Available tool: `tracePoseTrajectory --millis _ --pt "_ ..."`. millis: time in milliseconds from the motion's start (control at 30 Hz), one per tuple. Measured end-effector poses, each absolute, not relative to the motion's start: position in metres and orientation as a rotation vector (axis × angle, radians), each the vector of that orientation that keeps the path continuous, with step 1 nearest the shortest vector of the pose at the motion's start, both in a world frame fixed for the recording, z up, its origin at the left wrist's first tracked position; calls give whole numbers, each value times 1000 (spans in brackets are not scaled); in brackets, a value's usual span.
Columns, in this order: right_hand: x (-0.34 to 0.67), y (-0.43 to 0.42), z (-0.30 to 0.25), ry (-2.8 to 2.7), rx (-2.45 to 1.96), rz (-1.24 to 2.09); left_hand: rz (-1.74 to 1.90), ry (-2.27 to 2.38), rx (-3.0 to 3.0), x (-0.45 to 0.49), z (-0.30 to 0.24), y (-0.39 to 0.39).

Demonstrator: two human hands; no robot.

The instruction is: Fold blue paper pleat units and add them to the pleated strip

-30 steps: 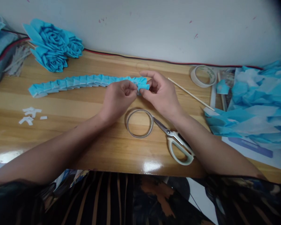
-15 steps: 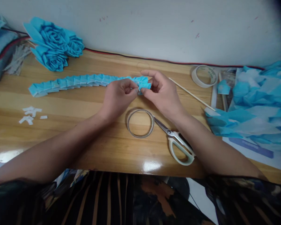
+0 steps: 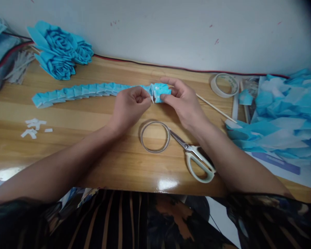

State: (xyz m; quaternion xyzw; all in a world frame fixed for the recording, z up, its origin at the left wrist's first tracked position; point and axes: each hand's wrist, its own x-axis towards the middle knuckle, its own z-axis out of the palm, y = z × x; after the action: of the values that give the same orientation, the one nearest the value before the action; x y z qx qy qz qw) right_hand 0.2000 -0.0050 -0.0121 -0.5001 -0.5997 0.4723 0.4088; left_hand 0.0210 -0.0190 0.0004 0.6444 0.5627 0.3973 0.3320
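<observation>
A long pleated strip of blue crepe-like paper (image 3: 85,90) lies across the table and runs behind my left hand (image 3: 132,107). That hand is closed in a pinch, with a small white sliver (image 3: 152,99) at its fingertips, beside the strip's right end. My right hand (image 3: 185,102) holds the folded blue end piece (image 3: 161,92) between thumb and fingers. Its upper fingers curve behind the paper and are partly hidden. Below the hands lies a thin tape roll (image 3: 155,151), and scissors (image 3: 187,146) rest partly open at its right.
Blue paper roses (image 3: 60,41) sit at the back left. Small white scraps (image 3: 32,127) lie at the left. At the right are a thin stick (image 3: 216,108), a wider tape roll (image 3: 215,86) and piled blue paper (image 3: 282,103). A red-black cord (image 3: 134,62) runs along the wall.
My right hand has shifted slightly right with the end piece, showing more of its blue surface. My left fingertips have come a little away from it, with the white sliver now visible.
</observation>
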Motion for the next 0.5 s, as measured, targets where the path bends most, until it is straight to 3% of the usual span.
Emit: tracePoseTrajectory --millis 167,367,500 --pt "204 -3 -12 -1535 -1314 1144 1044 1446 1676 14 2 -18" --pt "212 5 -16 -1578 -1309 1174 1570 1337 1526 -24 48 -11" --pt "220 9 -10 -1573 -1268 1279 1670 1480 1582 -75 83 -32"
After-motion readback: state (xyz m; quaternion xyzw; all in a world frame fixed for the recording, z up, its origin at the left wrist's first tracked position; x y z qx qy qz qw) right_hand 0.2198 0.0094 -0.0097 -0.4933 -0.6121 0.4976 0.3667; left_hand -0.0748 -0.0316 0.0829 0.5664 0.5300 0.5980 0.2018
